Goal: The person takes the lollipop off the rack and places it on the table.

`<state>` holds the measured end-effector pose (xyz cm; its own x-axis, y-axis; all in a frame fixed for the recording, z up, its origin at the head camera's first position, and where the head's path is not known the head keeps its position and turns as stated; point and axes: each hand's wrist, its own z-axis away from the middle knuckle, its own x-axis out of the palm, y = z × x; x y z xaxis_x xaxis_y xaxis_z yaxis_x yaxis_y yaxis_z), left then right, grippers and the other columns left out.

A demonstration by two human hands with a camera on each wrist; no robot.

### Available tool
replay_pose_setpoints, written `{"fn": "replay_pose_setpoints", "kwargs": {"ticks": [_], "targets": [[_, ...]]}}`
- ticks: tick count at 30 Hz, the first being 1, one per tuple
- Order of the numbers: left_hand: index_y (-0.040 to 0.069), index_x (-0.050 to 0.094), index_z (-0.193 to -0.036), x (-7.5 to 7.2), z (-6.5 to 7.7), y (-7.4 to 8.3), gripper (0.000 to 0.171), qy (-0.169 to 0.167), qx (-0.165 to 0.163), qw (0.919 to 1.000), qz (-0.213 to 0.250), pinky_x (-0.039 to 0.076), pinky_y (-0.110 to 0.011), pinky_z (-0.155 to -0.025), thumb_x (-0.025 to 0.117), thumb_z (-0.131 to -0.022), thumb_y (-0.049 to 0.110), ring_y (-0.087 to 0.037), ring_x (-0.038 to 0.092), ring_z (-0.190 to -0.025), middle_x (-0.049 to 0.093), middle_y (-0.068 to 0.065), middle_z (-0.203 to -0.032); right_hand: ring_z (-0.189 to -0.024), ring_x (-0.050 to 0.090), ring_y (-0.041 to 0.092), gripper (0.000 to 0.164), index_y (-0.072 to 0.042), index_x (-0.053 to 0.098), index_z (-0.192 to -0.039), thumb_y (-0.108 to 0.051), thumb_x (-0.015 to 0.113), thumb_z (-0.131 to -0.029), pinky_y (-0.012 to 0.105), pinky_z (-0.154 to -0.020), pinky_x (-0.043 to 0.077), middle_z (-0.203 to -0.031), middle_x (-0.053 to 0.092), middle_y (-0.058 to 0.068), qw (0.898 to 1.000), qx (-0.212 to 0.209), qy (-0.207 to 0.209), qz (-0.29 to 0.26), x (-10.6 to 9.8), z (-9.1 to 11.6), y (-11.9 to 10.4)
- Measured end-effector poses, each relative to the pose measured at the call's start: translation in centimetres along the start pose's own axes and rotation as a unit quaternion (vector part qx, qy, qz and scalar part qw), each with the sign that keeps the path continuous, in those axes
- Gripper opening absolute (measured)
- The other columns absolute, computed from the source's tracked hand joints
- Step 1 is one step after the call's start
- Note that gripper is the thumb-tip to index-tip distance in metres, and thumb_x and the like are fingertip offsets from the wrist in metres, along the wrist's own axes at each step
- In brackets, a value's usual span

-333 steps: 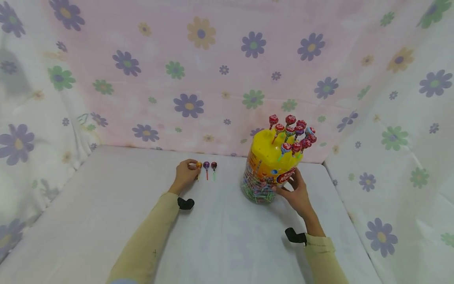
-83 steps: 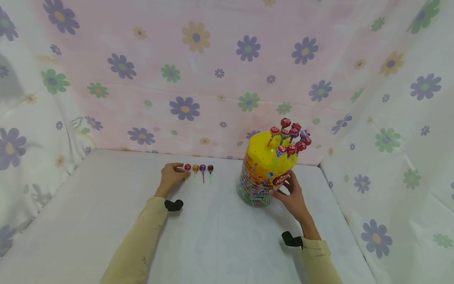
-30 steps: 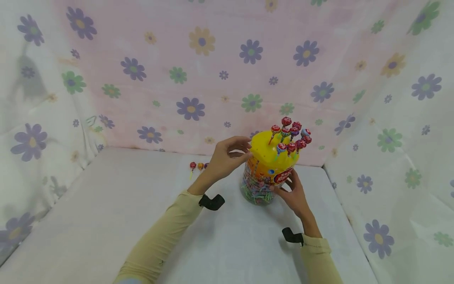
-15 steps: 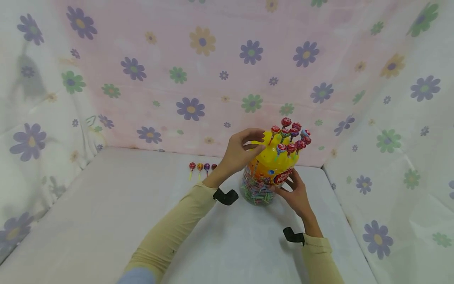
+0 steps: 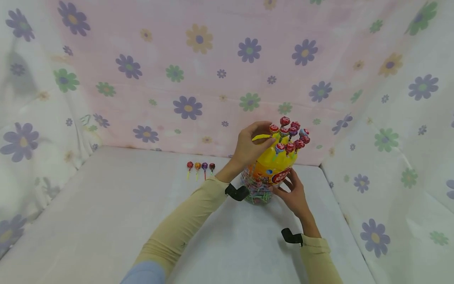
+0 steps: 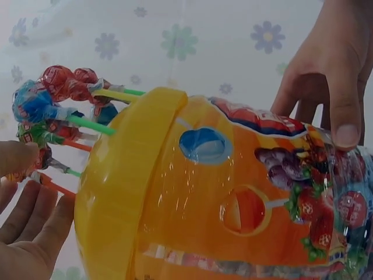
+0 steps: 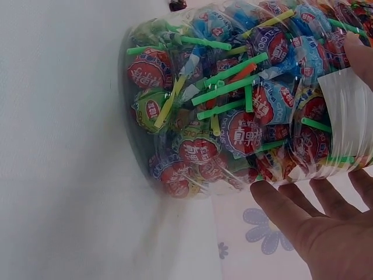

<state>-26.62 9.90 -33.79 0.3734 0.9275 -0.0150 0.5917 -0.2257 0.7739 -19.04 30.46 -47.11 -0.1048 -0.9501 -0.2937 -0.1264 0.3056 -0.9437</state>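
On the back part of the white desk point(image 5: 106, 221) stands a big see-through jar point(image 5: 267, 173), packed with wrapped candy point(image 7: 242, 133). Its yellow lid point(image 5: 283, 161) has a bunch of lollipops point(image 5: 299, 144) poking up out of it. The right hand point(image 5: 295, 196) grips the jar's side low down. The left hand point(image 5: 249, 146) is over the lid, its thumb and bent fingers around a red lollipop point(image 5: 273, 128); I cannot tell if it pinches it. Left of the jar, four candies lie side by side: a red one point(image 5: 190, 165), an orange one point(image 5: 197, 165), a purple one point(image 5: 204, 166) and a dark one point(image 5: 212, 166). Behind hangs a pink cloth point(image 5: 159, 51) with flowers.
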Motion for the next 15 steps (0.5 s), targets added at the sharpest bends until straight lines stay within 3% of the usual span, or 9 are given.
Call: {"fn": "replay_pose_setpoints", "kwargs": {"ticks": [5,15], "targets": [[-0.003,0.061,-0.131,0.5,0.1,-0.1,0.038,0.01,0.012,0.9992,-0.037,0.059,-0.029,-0.092,0.069,-0.094,-0.003,-0.029,0.068,-0.107,0.068,-0.02,-0.116,-0.147,0.035,0.044,0.093,-0.023,0.019,-0.163,-0.012,0.078,-0.091,0.059,-0.113,0.04,-0.165,0.029,0.012,1.0,-0.01,0.0,-0.008,0.0,0.1,0.2],[0.002,0.062,-0.129,0.8,0.4,-1.6,0.033,0.041,0.065,0.9942,-0.075,0.06,-0.025,-0.087,0.066,-0.096,-0.002,-0.026,0.072,-0.1,0.071,-0.017,-0.107,-0.147,0.036,0.042,0.093,-0.023,0.02,-0.163,-0.011,0.077,-0.091,0.056,-0.113,0.041,-0.165,0.029,0.012,1.0,0.0,0.002,-0.013,-0.1,0.0,0.6]]}}
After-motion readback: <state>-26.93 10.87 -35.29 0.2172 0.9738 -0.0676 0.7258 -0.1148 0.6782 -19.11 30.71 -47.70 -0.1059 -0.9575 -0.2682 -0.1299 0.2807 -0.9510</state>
